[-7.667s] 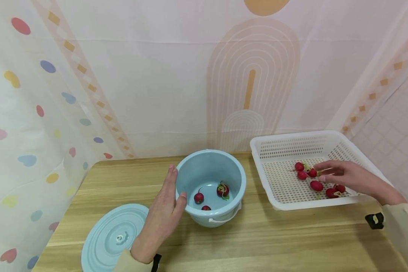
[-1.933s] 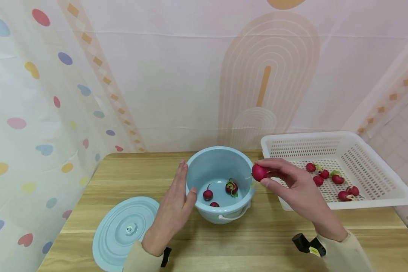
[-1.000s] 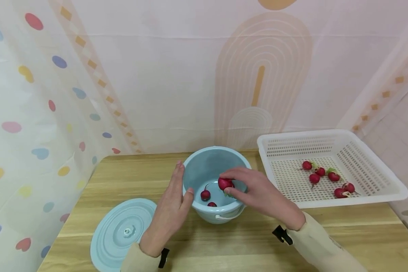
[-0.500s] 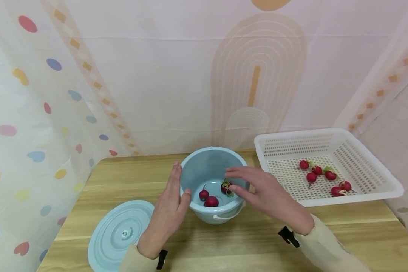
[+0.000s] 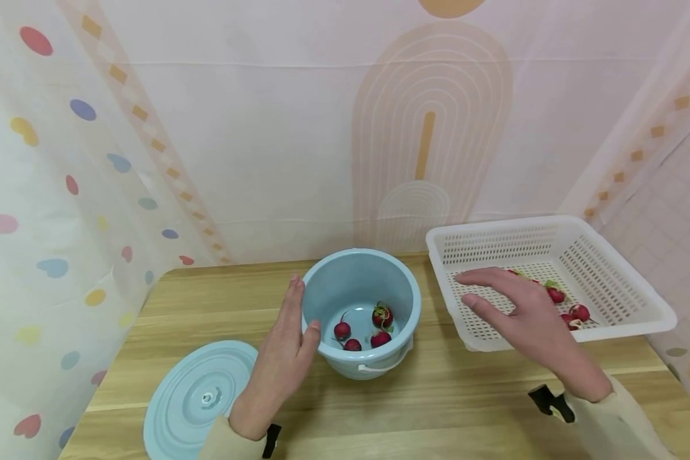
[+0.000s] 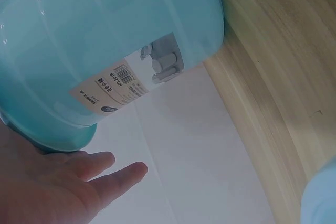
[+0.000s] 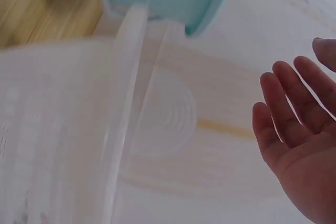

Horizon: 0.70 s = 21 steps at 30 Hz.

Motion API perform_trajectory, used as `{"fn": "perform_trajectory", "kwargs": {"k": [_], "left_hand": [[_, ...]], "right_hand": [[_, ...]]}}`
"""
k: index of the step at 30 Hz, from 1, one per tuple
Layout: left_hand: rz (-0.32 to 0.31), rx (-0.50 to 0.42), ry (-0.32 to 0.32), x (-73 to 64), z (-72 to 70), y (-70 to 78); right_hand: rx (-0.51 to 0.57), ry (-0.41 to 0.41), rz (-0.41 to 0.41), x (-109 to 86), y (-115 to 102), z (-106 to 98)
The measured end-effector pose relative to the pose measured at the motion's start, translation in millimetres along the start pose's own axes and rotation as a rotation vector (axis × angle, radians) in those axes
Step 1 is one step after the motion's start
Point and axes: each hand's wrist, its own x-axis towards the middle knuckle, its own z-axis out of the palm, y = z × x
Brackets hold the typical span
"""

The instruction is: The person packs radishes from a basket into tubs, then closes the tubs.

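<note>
Against the left rim of the light blue bucket [image 5: 359,275], my left hand [image 5: 278,358] rests with its fingers straight; the left wrist view shows the palm under the bucket's flared rim [image 6: 58,135]. Several red radishes [image 5: 381,338] lie on the bucket's floor, one with curled green stems [image 5: 382,314]. My right hand [image 5: 523,313] hovers over the near left side of the white basket [image 5: 627,330], thumb and fingers apart, holding nothing. Behind it several radishes [image 5: 579,312] lie in the basket, partly hidden by the hand. In the right wrist view the fingers are spread.
A light blue lid [image 5: 198,399] lies on the wooden table [image 5: 425,409] left of the bucket. The bucket's white handle [image 5: 385,367] hangs down at its front. A patterned curtain [image 5: 276,160] stands behind the table.
My right hand carried a radish from the basket and let it go in the bucket, then moved back right over the basket. The left hand has stayed at the bucket's rim.
</note>
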Motion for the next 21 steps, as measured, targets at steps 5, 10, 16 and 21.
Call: {"fn": "perform_trajectory", "kwargs": {"k": [5, 10, 16, 21], "left_hand": [[0.006, 0.0, 0.006, 0.3, 0.1, 0.0], [0.008, 0.002, 0.004, 0.9, 0.1, -0.2], [0.007, 0.011, 0.001, 1.4, -0.4, -1.1], [0.014, 0.007, 0.003, 1.4, -0.5, -1.4]], "right_hand": [[-0.031, 0.034, 0.05, -7.7, 18.0, -16.9], [-0.033, 0.001, 0.132, -14.1, 40.9, -29.1], [0.013, -0.079, 0.211, -20.4, 67.2, -37.0], [0.054, -0.16, 0.262, -23.3, 87.4, -44.5]]}}
